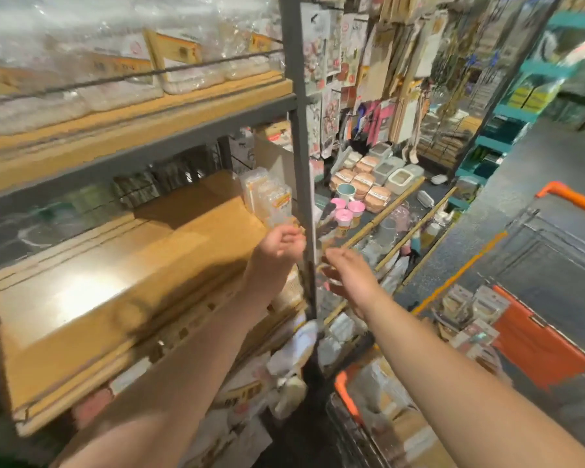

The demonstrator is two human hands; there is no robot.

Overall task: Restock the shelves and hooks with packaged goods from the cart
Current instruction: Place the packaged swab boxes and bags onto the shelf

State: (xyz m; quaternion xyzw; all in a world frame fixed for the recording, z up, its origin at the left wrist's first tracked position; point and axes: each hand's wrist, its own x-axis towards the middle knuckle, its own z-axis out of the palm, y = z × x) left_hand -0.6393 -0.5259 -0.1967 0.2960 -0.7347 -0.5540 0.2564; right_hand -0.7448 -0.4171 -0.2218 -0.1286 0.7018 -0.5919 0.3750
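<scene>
Several clear packs with orange labels [271, 197] stand upright at the right end of the wooden middle shelf [122, 285]. My left hand [280, 240] is at the shelf's right edge, its fingers curled at the bottom edge of the nearest pack. My right hand [350, 276] is on the other side of the grey upright post [303, 184], fingers straight and spread, with nothing plainly held. The orange cart [534, 346] is at the lower right and holds several packaged goods [470, 309].
The upper shelf [142, 106] carries plastic-wrapped white packs. Hanging goods on hooks [368, 62] fill the wall past the post. Lidded containers and pink cups [355, 207] sit on a lower shelf. More packages [294, 359] are stacked below the hands. The aisle floor [527, 157] is to the right.
</scene>
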